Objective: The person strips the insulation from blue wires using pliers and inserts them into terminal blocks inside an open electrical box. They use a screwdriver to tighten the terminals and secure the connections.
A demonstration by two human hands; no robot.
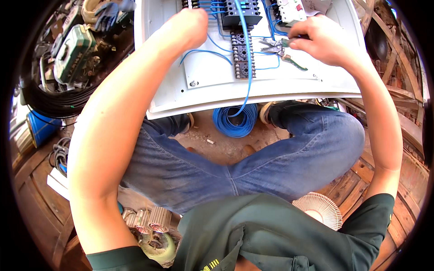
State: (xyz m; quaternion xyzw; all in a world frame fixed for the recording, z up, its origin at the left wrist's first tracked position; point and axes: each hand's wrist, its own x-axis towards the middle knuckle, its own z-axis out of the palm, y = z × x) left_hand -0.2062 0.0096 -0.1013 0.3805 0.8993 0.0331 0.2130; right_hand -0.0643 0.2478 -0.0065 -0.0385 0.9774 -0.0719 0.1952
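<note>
My left hand (188,28) is curled beside a dark terminal strip (192,3) among blue wires at the top of a white panel (203,74); what its fingertips hold is hidden. My right hand (318,40) grips one handle of green-handled pliers (280,50) by thumb and fingers, just above the panel. Left of the pliers are a black contactor (230,13) and a column of black sockets (240,64). A long blue wire (248,49) drapes over them and down the panel's front. A white breaker (289,11) sits at the upper right.
A blue wire coil (234,126) lies on the ground between my bent legs (316,149). Black cable (52,101), a green metal case (72,54) and gloves (104,13) are at left. A round wire grille (316,210) is low right; wooden boards (402,90) stand at right.
</note>
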